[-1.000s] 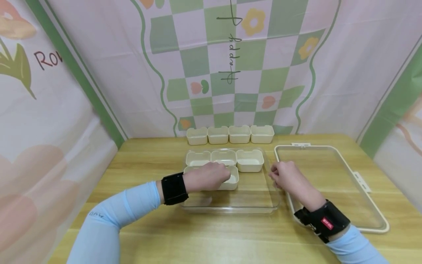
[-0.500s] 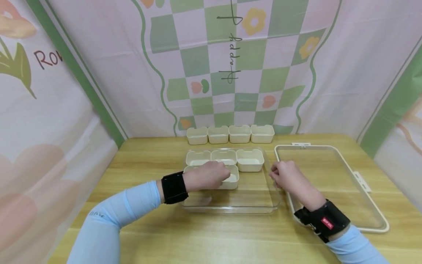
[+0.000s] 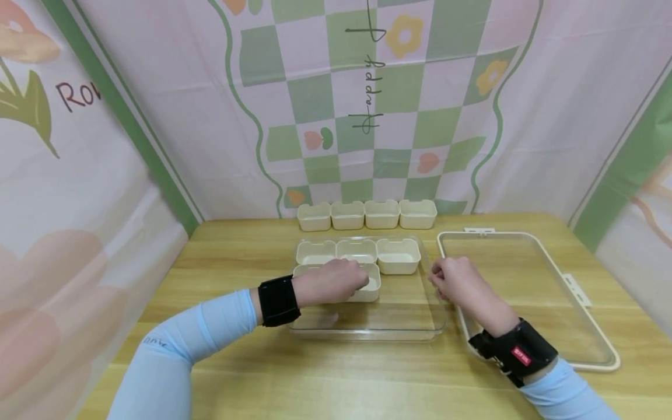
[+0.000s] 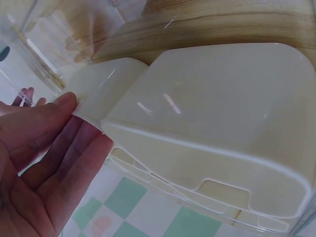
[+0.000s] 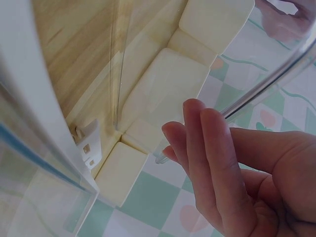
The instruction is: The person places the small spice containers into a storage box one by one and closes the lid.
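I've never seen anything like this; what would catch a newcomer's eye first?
Probably the green-checked cloth behind the table, with its sideways lettering. Next, the cream bins in the clear tray at the table's middle, where the person's left grip pinches one by its edge. A pale-rimmed clear lid on the table's right side stands out too.

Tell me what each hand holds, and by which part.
Left hand pinches the front-right cream bin in the clear box by the bin's near rim. Right hand is at the box's side rim; whether it grips cannot be told.
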`<state>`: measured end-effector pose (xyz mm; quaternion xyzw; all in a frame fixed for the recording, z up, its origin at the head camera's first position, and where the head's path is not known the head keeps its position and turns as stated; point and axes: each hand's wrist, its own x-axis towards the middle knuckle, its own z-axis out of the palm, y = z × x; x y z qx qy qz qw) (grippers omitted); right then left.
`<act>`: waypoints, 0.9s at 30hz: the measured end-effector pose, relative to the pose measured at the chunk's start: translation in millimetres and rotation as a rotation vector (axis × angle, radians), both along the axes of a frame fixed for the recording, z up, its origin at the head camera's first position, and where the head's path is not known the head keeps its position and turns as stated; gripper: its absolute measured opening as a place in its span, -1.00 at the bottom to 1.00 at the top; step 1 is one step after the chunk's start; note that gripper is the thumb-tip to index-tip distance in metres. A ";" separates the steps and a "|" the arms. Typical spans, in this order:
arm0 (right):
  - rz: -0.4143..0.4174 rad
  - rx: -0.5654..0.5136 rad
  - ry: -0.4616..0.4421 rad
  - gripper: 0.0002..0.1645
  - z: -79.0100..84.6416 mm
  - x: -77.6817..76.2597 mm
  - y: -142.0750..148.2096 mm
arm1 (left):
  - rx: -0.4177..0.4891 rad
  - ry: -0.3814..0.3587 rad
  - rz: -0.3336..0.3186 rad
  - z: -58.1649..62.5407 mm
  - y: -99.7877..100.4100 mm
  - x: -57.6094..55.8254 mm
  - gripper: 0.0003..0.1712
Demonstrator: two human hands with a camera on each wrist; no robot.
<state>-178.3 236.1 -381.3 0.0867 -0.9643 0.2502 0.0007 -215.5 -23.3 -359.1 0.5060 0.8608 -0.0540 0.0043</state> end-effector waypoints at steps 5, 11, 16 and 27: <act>-0.004 0.004 0.000 -0.85 -1.0 -0.1 0.2 | 0.004 -0.010 0.010 -1.6 0.4 -0.9 -0.70; -0.001 -0.008 0.007 -0.86 -1.7 -0.4 0.3 | 0.010 -0.005 0.005 -0.4 -0.7 -0.9 -0.75; -0.005 -0.007 -0.002 -0.85 -1.0 -1.0 0.4 | 0.015 0.006 -0.009 -1.0 -1.7 -0.4 -0.75; -0.005 -0.005 0.003 -0.86 -1.0 -1.0 -0.1 | 0.000 0.021 -0.001 0.6 -3.7 0.7 -0.85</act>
